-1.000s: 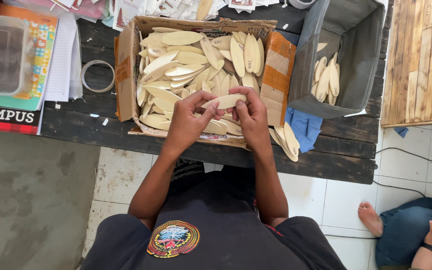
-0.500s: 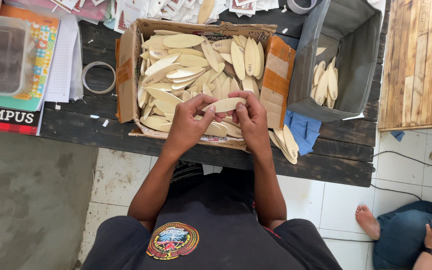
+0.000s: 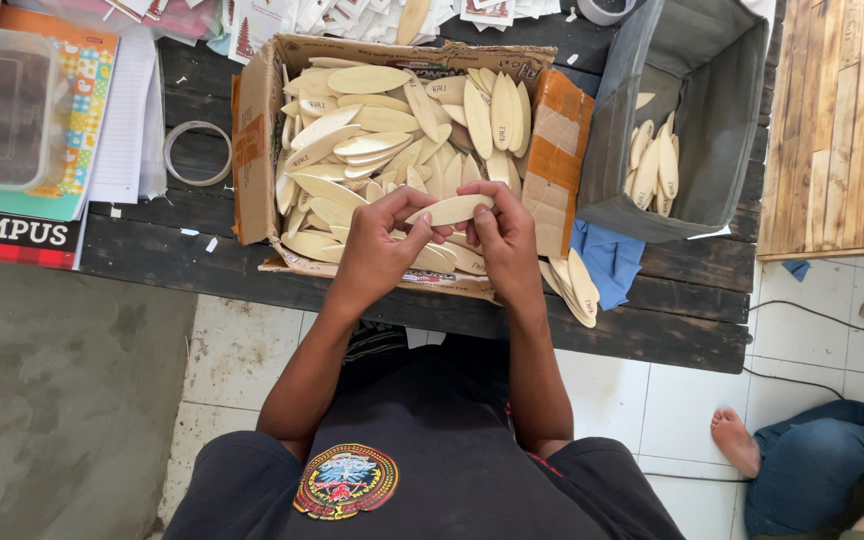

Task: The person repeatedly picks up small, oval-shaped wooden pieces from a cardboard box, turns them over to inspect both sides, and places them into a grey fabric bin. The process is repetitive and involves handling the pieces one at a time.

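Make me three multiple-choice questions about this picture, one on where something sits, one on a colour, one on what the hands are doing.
1. Where is the roll of tape?
A. On the table left of the cardboard box
B. Inside the grey bin
C. On the tiled floor

2. What colour is the cloth under the grey bin?
A. Red
B. Blue
C. Yellow

3. How is the oval wooden piece held?
A. By the left hand alone
B. Lying loose, untouched
C. Between the fingers of both hands

Answers:
1. A: the roll of tape lies on the dark table, left of the cardboard box.
2. B: the cloth below the grey bin is blue.
3. C: the left hand and right hand each grip an end of the oval wooden piece.
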